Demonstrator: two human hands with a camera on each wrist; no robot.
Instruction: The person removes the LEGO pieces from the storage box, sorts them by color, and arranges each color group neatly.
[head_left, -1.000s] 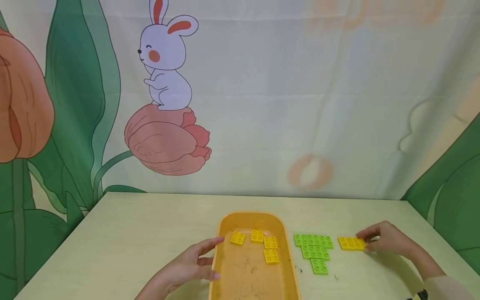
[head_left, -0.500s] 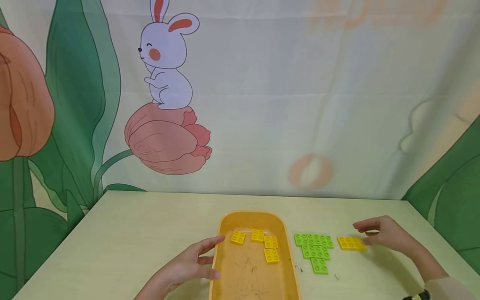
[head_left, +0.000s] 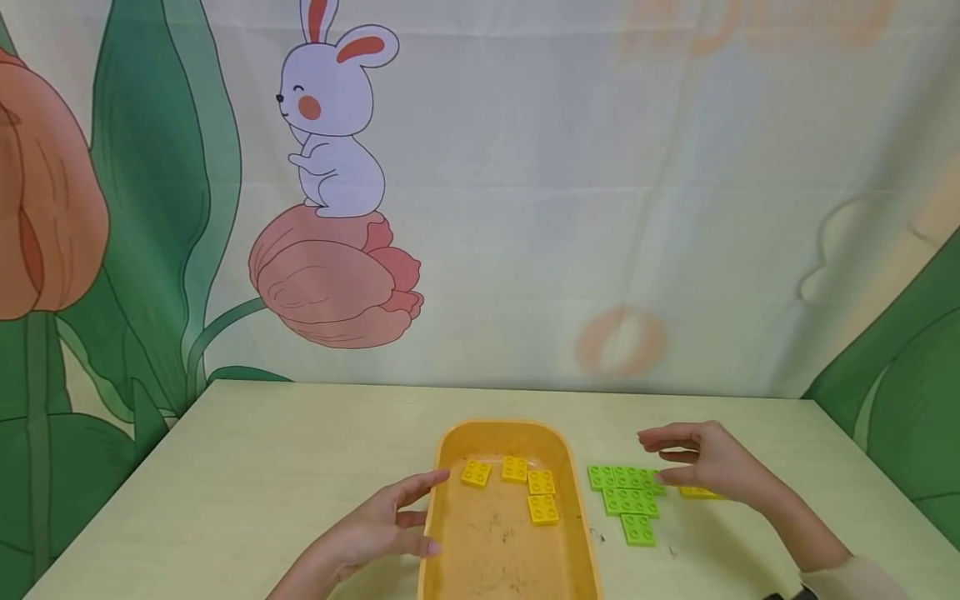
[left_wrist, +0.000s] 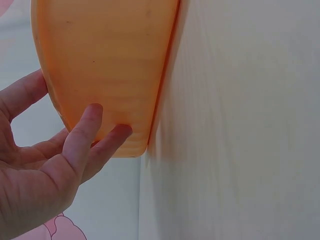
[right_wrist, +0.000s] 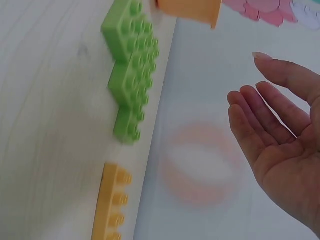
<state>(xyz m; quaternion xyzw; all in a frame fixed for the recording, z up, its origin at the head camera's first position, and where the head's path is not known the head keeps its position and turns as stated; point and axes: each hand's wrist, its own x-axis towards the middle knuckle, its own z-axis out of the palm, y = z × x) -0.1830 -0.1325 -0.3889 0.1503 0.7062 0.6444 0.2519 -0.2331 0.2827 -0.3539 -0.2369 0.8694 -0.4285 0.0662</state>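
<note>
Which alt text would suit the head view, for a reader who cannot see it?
A person's left hand touches the left side of an orange-yellow tray holding four yellow bricks on a table, while the empty right hand hovers near green bricks. A yellow piece lies partly hidden behind that hand; a printed rabbit decorates the backdrop.

R sleeve (head_left: 855, 578) is cream, plain. Small blk item (head_left: 801, 594) next to it, mostly cut off, details unclear. L hand (head_left: 382, 523) & R hand (head_left: 708, 462) both bare, slim-fingered.
</note>
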